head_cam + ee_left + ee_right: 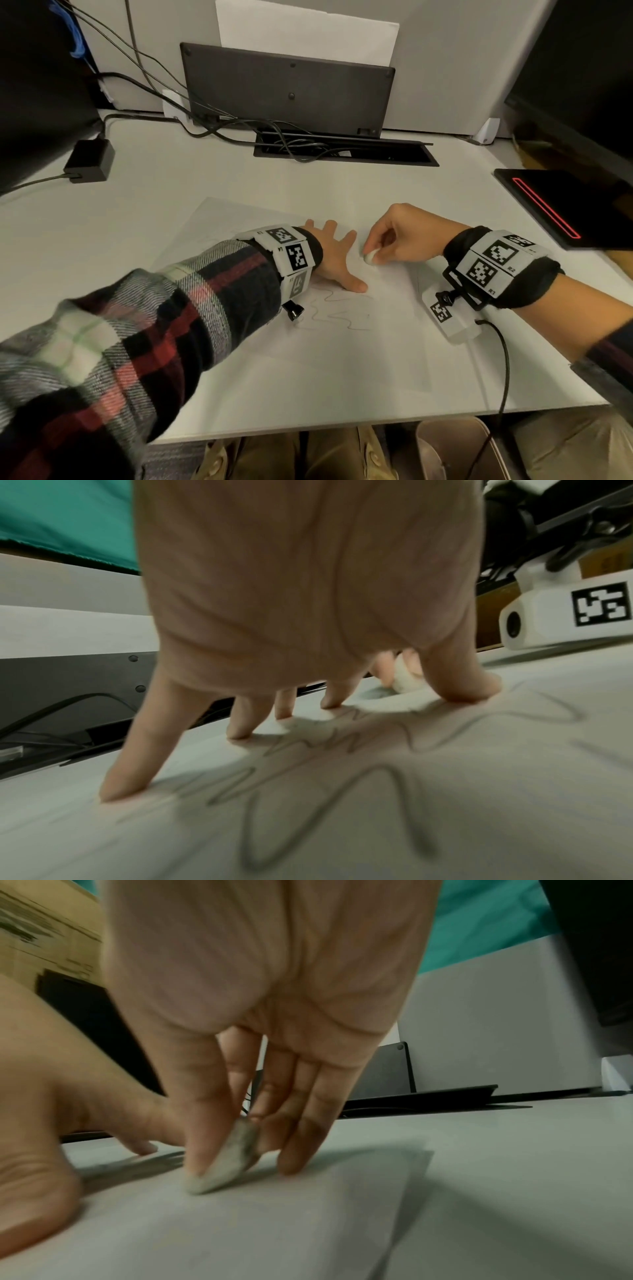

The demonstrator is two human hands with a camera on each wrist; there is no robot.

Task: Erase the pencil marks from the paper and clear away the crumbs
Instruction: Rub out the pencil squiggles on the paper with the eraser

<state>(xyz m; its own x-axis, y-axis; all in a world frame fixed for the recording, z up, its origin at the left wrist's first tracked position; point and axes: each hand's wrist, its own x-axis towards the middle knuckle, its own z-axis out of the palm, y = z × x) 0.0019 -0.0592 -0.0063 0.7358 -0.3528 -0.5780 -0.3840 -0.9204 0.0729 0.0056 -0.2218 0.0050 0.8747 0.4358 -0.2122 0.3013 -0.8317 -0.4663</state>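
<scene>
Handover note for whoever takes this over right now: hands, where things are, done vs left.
Left hand: fingers spread and straight, tips pressing the paper to hold it on the desk.
Right hand: pinches the eraser, its tip down on the paper just right of the left hand.
Pencil marks: wavy lines remain below the left thumb and under the left palm.
Done: cannot tell how much has been erased; the patch at the eraser looks bare.
Left: erase those squiggles, then clear the crumbs; none can be made out here.
</scene>
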